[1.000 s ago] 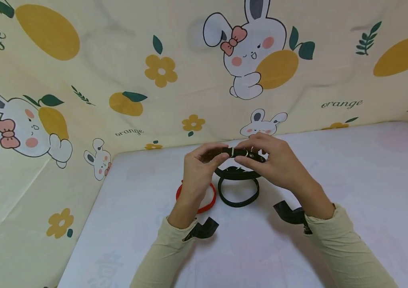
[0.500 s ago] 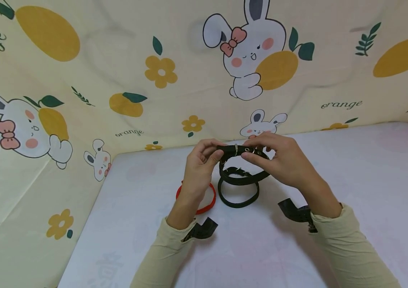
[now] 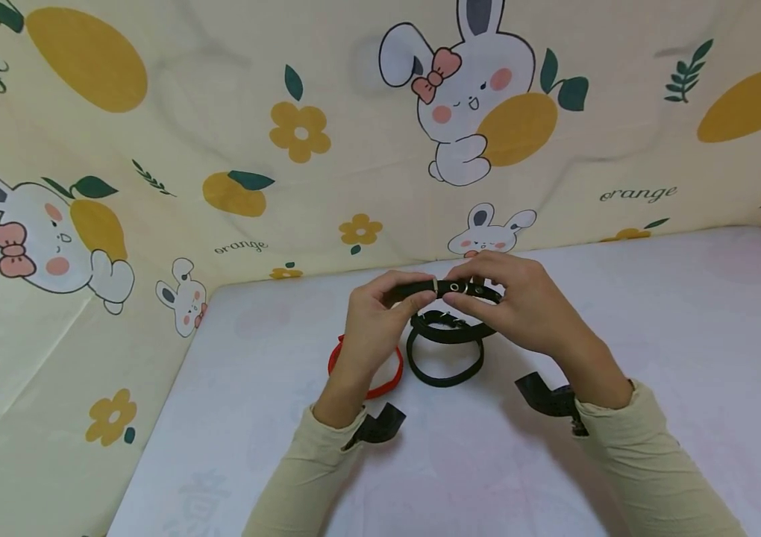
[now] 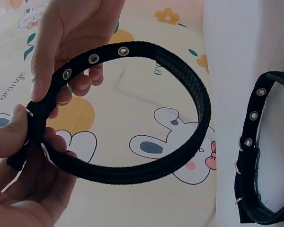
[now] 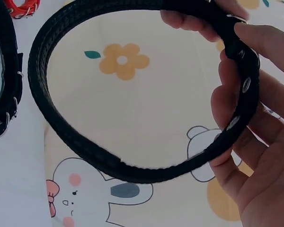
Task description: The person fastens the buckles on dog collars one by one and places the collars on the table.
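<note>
A black collar with metal eyelets and a buckle is held up in a closed loop between both hands. My left hand pinches the strap by the buckle with thumb and fingers. On the other side, my right hand pinches the eyelet end between thumb and fingers. The left wrist view shows the loop of this collar with several eyelets, and the strap overlapping at the buckle. Fingers partly cover the buckle. A second black collar lies below on the table, also buckled into a ring.
A red collar lies on the table, partly behind the left wrist. Behind the table hangs a cream cloth printed with rabbits and oranges. Black straps stick out from both sleeve cuffs.
The held collar rose and swung right into fuller view, then came slightly down. The left thumb has shifted right along the strap toward the right thumb. The collars on the table have not moved.
</note>
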Demonstrator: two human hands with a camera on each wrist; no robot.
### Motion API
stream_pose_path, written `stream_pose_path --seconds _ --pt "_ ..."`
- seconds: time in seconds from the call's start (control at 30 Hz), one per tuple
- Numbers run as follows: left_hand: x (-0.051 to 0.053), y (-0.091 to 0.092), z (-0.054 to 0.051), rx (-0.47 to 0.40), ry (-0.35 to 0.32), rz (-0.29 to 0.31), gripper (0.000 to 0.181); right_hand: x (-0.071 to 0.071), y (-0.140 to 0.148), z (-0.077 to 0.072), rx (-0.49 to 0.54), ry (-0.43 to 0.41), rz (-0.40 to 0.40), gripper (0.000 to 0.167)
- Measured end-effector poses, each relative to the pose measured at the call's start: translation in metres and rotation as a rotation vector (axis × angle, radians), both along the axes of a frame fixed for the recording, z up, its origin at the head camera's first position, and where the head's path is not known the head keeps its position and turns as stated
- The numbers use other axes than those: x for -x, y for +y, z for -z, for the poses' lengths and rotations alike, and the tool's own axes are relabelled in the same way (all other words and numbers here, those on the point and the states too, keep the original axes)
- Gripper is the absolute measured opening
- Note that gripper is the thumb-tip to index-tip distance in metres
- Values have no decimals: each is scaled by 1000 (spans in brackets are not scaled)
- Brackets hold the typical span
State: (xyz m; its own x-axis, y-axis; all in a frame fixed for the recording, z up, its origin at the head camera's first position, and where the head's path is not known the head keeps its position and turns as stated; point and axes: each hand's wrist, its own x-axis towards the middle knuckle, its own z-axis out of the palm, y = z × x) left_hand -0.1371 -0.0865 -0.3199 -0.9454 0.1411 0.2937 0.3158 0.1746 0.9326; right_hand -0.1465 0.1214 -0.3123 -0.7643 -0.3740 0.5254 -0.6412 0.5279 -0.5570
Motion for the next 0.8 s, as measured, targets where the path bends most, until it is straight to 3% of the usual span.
stream_pose_path --seconds 0.37,0.5,0.6,0.8 --pt "4 -9 -4 -28 53 -54 23 1 7 -3 -9 10 39 18" --pt "5 -11 -4 -30 55 -41 23 1 10 -4 -9 17 45 18" --pt "6 -12 -4 18 84 -19 22 1 10 -4 -8 18 42 18" --pt "3 -9 0 191 205 51 21 1 7 -2 -5 -6 -4 17"
